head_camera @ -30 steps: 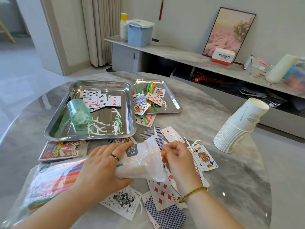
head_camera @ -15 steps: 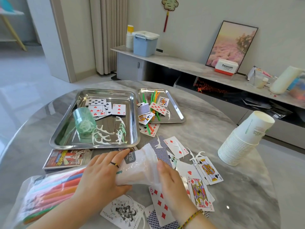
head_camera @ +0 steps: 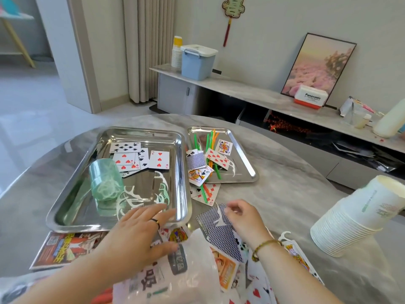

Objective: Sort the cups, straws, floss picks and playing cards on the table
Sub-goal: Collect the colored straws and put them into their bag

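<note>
My left hand point(head_camera: 140, 233) reaches with straight fingers over the near rim of the large steel tray point(head_camera: 72, 222) and holds nothing. That tray carries playing cards point(head_camera: 131, 156), white floss picks point(head_camera: 131, 196) and a green floss pick tub point(head_camera: 105, 181) on its side. My right hand point(head_camera: 243, 218) pinches the top of a white floss pick point(head_camera: 219, 218) that lies on a blue-backed card point(head_camera: 221, 235). The small tray point(head_camera: 247, 170) has coloured straws point(head_camera: 210, 145) mixed with cards. A stack of white paper cups point(head_camera: 359, 218) leans at the right. The straw bag point(head_camera: 175, 270) lies under my left wrist.
Loose cards and another floss pick point(head_camera: 285, 235) are scattered at the table's near edge. A printed card box point(head_camera: 65, 249) lies in front of the large tray. Behind the table runs a low cabinet with a blue bin point(head_camera: 197, 62).
My left hand let go of the straw bag and moved forward to the large tray's near rim. My right hand left the bag and reached the floss pick on the blue-backed card.
</note>
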A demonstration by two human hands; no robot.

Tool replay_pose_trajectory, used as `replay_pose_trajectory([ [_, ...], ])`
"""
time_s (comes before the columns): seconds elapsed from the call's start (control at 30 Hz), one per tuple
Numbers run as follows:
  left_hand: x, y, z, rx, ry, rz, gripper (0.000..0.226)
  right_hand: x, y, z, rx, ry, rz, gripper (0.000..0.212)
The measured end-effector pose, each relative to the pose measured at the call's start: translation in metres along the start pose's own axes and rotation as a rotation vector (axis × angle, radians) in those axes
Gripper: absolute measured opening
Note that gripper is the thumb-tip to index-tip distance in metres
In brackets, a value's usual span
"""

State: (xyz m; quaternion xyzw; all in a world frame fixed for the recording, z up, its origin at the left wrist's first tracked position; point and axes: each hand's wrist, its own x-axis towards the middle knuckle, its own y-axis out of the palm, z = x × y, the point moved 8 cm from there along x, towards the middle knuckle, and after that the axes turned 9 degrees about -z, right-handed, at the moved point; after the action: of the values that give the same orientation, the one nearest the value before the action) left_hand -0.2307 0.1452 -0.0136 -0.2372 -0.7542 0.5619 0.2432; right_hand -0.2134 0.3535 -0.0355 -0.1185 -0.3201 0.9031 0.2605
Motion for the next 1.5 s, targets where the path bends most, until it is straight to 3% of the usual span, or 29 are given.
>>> replay_pose_trajectory([
  [0.1,0.025,-0.001,0.019,0.047,-0.002,-0.103,0.122,0.038,0.019,0.027,-0.077,-0.087,-0.021,0.025],
  [0.23,0.047,0.017,0.050,0.108,-0.035,-0.035,0.068,0.095,0.033,0.057,-0.146,-0.134,-0.071,0.028],
  [0.43,0.063,0.042,0.066,0.048,-0.028,-0.026,0.064,0.178,0.049,0.078,-0.225,-0.100,-0.071,0.040],
  [0.6,0.073,0.048,0.069,0.036,-0.039,-0.039,0.072,0.219,0.075,0.075,-0.353,-0.026,-0.001,0.063],
  [0.8,0.074,0.056,0.076,0.025,-0.092,-0.065,0.078,0.229,0.088,0.071,-0.497,-0.032,-0.080,0.078],
  [0.9,0.071,0.048,0.069,0.006,-0.123,0.107,0.085,0.228,0.089,0.070,-0.536,0.018,-0.037,0.071],
  [0.93,0.075,0.047,0.065,0.037,-0.066,0.002,0.095,0.227,0.091,0.071,-0.523,0.030,-0.002,0.062],
  [1.0,0.072,0.049,0.064,0.016,-0.052,0.016,0.110,0.223,0.093,0.073,-0.508,0.035,0.063,0.034],
  [1.07,0.073,0.046,0.070,-0.007,-0.127,0.081,0.095,0.219,0.092,0.076,-0.528,0.027,0.105,0.033],
  [1.13,0.071,0.047,0.071,0.011,-0.119,-0.010,0.081,0.217,0.092,0.078,-0.559,0.010,0.121,0.036],
  [1.2,0.073,0.048,0.073,0.025,-0.119,-0.067,0.078,0.215,0.091,0.079,-0.598,0.008,0.143,0.036],
  [1.3,0.069,0.046,0.071,0.017,-0.133,0.003,0.080,0.207,0.092,0.081,-0.701,0.001,0.224,0.035],
  [1.37,0.068,0.041,0.069,0.006,-0.143,0.097,0.091,0.200,0.095,0.084,-0.812,-0.025,0.283,0.026],
  [1.43,0.070,0.042,0.069,-0.030,-0.143,0.017,0.130,0.196,0.098,0.085,-0.894,-0.047,0.306,0.019],
  [1.5,0.069,0.051,0.068,-0.006,-0.143,0.120,0.145,0.196,0.100,0.081,-0.926,-0.042,0.300,0.018],
])
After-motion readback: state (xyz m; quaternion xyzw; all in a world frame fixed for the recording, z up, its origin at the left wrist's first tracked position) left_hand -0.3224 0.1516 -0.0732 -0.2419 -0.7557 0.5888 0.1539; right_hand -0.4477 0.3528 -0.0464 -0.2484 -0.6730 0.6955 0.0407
